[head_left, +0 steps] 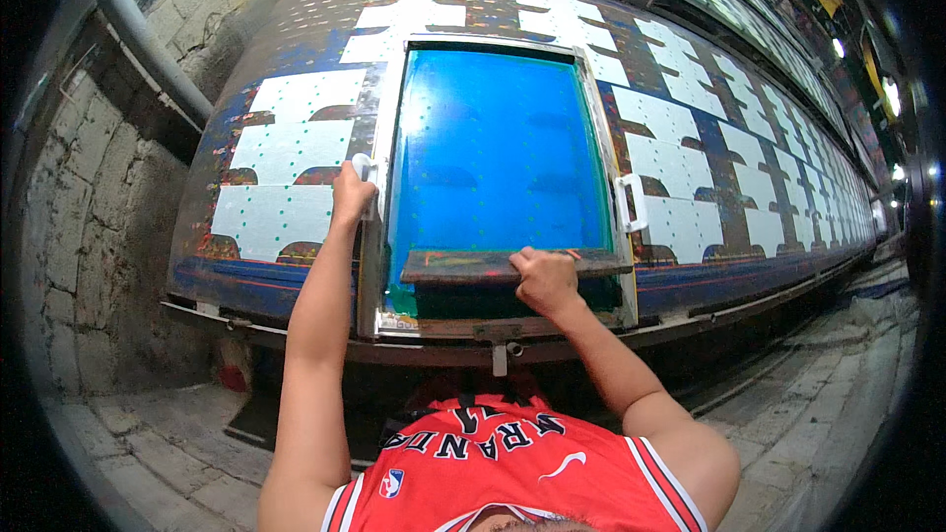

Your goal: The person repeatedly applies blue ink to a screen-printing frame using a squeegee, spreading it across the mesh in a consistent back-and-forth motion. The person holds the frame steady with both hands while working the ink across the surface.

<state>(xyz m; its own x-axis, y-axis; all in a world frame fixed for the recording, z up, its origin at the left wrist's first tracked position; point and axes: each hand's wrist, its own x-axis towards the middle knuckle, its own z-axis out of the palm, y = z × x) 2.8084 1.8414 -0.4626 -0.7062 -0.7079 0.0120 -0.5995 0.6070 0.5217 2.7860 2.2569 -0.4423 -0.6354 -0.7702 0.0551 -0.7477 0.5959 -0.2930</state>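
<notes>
Right hand (545, 279): fingers curled over and clenched on the squeegee (507, 266), gripping a little right of its middle. Squeegee: dark wooden bar, paint-stained, lying on the blue mesh near the near end of the frame; long axis runs left to right, across the frame's width, almost spanning it.

Left hand (352, 192): closed around the white handle (365, 172) on the left rail of the frame; arm stretched forward.

Screen-printing frame (386, 177): metal-edged rectangle, long axis pointing away from the person, laid flat on the bench. Mesh (498, 143) bright blue, with a green band at the near edge. A matching white handle (633, 203) is on the right rail, not held.

Bench (734, 266): long printing bench, dark and paint-spattered, running far off to the right. Carries rows of white cut fabric pieces (281, 153) with small green dots, on both sides of the frame and beyond it.

Surroundings: rough block wall (84, 236) at left with a grey pipe (148, 44) slanting along it; paved stone floor (148, 443) below. The person wears a red sleeveless jersey (512, 478).
</notes>
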